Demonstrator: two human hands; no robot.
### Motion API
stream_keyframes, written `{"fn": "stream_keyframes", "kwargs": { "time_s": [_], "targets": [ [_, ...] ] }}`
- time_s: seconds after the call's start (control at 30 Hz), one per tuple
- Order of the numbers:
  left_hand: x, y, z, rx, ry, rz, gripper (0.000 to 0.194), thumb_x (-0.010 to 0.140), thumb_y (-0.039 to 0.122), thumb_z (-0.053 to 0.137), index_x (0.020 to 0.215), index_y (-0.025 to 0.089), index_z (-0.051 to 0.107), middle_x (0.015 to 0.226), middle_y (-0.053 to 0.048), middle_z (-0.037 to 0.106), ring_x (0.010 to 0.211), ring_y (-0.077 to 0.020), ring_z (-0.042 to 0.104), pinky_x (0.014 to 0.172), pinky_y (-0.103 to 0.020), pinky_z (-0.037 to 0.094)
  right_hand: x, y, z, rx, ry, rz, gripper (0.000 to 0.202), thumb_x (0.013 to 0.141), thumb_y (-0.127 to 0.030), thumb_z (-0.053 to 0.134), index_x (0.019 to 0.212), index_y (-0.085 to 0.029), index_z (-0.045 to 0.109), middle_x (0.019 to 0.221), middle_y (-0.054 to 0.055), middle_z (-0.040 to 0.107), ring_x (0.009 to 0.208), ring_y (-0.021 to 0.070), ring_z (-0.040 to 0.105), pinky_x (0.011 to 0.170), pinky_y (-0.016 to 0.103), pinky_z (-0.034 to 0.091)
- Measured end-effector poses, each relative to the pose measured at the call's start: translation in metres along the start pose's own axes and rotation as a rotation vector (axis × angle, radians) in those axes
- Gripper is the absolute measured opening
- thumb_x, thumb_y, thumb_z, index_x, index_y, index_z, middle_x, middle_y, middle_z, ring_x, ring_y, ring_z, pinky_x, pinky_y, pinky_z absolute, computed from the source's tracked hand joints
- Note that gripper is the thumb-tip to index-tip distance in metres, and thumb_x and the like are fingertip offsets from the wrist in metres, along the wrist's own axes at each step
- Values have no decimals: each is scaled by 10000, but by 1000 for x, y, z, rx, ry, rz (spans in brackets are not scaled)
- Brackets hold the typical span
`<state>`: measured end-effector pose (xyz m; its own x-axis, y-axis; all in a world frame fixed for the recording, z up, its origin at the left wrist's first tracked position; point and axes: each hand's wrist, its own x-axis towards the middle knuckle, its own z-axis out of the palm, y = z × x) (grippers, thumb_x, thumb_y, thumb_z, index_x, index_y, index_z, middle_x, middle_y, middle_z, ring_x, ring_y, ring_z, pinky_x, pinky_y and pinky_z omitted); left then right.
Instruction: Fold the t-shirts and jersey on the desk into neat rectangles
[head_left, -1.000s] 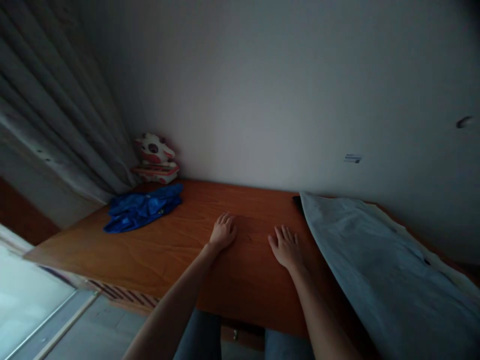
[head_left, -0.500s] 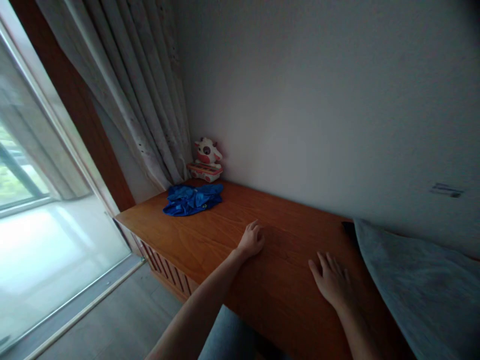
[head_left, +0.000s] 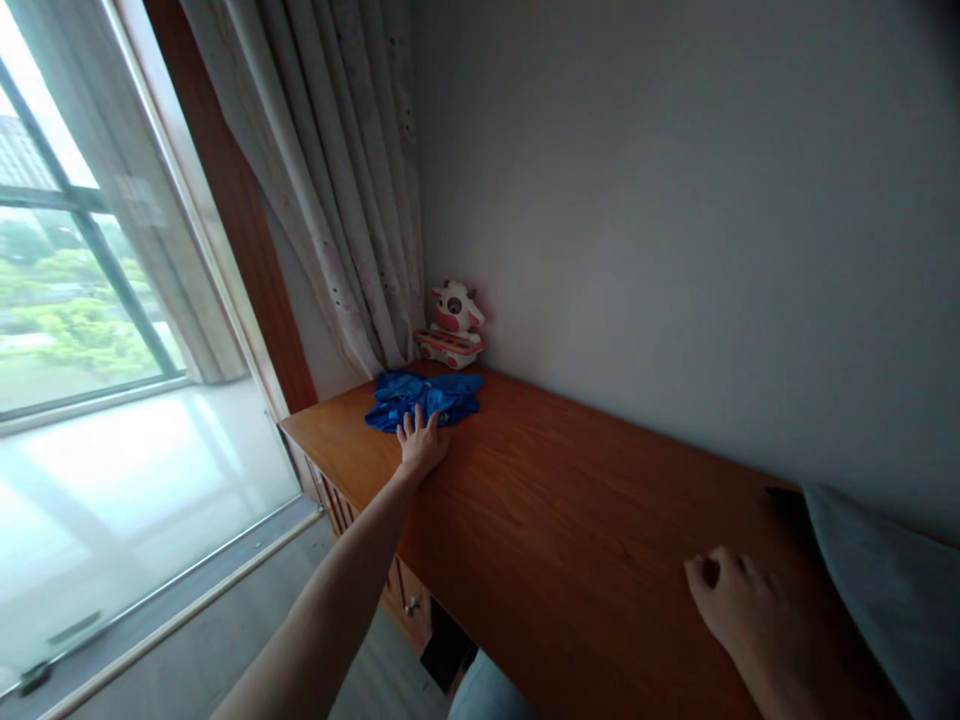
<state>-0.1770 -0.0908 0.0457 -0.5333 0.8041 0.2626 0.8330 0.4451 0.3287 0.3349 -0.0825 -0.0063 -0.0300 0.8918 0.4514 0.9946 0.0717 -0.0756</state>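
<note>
Crumpled blue cloth (head_left: 401,393) lies near the far left end of the brown wooden cabinet top (head_left: 555,490). My left hand (head_left: 422,443) has its fingers spread at the cloth's near edge, and its fingertips overlap the blue fabric in view; whether they touch it is unclear. Over the right part of the wood is my right hand (head_left: 739,600), its fingers curled with the thumb near the index finger. Nothing shows inside that curl.
A cow-shaped toy (head_left: 454,320) with a keyboard base stands in the back corner beside the curtain (head_left: 337,200). Grey fabric (head_left: 877,590) covers the right end. A wall rises behind the cabinet, and a window (head_left: 82,250) is at left.
My left hand has reached left to the blue cloth and spread its fingers. My right hand has curled its fingers. The view has shifted, showing more of the window.
</note>
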Motion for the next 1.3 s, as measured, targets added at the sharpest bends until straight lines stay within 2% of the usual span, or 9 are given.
{"fn": "stream_keyframes", "kwargs": {
  "time_s": [0.13,0.3,0.53,0.7,0.77,0.87,1.03,1.17,1.3],
  "targets": [
    [6,3,2,31,-46,7,616,951,512,496,1469,180,537,1563,-213,468,1464,-483,345,1174,-695,203,15,-2,4,-129,70,-10,323,873,-380,489,933,-204,753,906,174,688,825,338,661,716,436,469],
    [-26,63,18,-4,-54,212,491,970,423,486,1359,168,644,1431,-198,593,1353,-437,478,1113,-602,351,31,-1,23,-101,126,51,351,858,-348,461,971,-167,740,928,188,678,832,342,648,715,445,476],
    [-120,186,38,-230,-216,933,339,936,423,578,1197,279,740,1246,-91,711,1142,-321,624,988,-464,484,28,-7,15,380,204,-28,454,935,-541,424,1028,-177,680,1090,176,705,994,312,677,880,429,524],
    [-143,215,32,-425,-346,1473,268,921,428,577,1093,288,728,1032,-33,753,959,-224,687,904,-327,527,25,-14,7,397,28,16,691,921,-666,463,1341,-132,586,1294,212,675,1192,360,638,1019,498,481],
    [-140,214,29,-552,-287,1463,297,938,402,531,1110,232,703,1025,-74,745,950,-236,682,902,-353,530,25,-13,8,376,-30,4,726,891,-647,530,1392,-122,554,1336,224,657,1226,380,621,1040,521,464],
    [-129,209,29,-662,-140,1189,300,962,383,506,1133,212,684,1189,-106,712,1096,-258,645,1001,-418,495,26,-9,8,421,-38,-21,562,864,-498,580,1311,-159,612,1275,188,702,1186,362,647,1031,516,467],
    [-110,201,44,-461,-96,781,584,919,571,583,1393,230,578,1513,-146,531,1365,-364,483,1113,-567,396,25,-10,0,685,-106,-34,308,824,-316,507,1065,-211,668,965,75,771,895,257,723,845,378,536],
    [-108,201,46,-291,-248,784,701,856,666,620,1382,203,612,1440,-168,599,1323,-395,528,1115,-562,390,24,-15,-7,832,-77,-27,218,743,-270,519,900,-239,666,785,9,738,731,229,697,735,332,530],
    [-110,204,45,-313,-304,870,342,905,492,612,1087,235,747,1173,-114,714,1093,-317,663,982,-434,497,24,-12,-6,873,58,80,222,719,-271,496,870,-239,655,811,35,743,765,251,698,764,363,541]
  ]
}}
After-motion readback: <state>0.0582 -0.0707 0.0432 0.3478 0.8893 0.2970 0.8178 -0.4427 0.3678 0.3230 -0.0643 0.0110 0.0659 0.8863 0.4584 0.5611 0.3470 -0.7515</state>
